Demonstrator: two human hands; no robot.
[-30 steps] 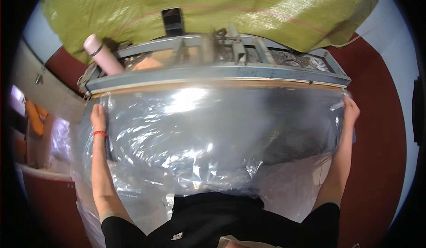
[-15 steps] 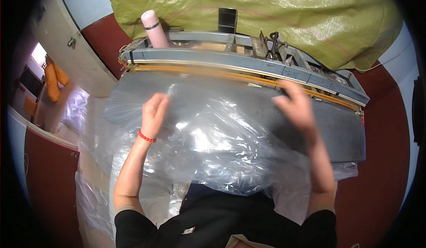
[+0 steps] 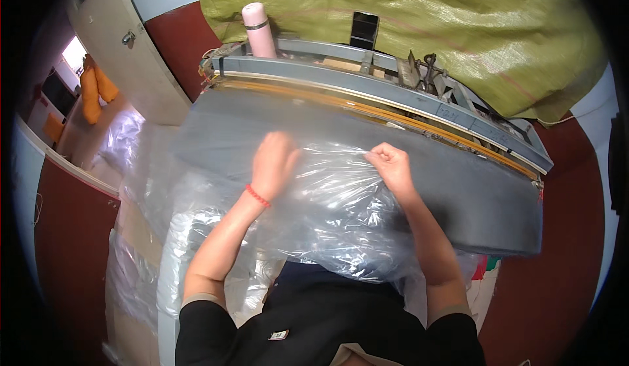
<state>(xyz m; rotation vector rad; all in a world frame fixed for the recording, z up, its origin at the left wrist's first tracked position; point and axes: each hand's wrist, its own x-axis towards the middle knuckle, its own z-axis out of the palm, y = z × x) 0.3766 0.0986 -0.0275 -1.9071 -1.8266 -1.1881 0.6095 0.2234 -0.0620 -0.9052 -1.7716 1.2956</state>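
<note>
A clear plastic sheet (image 3: 334, 176), crumpled and shiny, lies over a dark grey worktop (image 3: 478, 196) and hangs down over my lap. With thumb and fingertips pinched together, my right hand (image 3: 391, 167) grips the sheet's far edge, and creases fan out from that point. My left hand (image 3: 270, 164), a red bead bracelet on its wrist, is over the sheet to the left. Motion smears its fingers, so whether it holds any plastic does not show. Beyond both hands runs a long grey metal frame (image 3: 314, 74) with orange strips (image 3: 341, 107) along its near side.
A pink bottle (image 3: 259, 32) and a dark phone (image 3: 364, 31) stand at the frame, before a yellow-green woven cover (image 3: 458, 25). Metal clamp-like parts (image 3: 426, 71) sit on its right half. An open door (image 3: 128, 52) is at left; more clear plastic (image 3: 134, 268) lies at lower left.
My right hand has come left and inward and now pinches the sheet. My left hand has moved right, off the spot where it pinched the sheet's left part. The whole view has shifted slightly.
</note>
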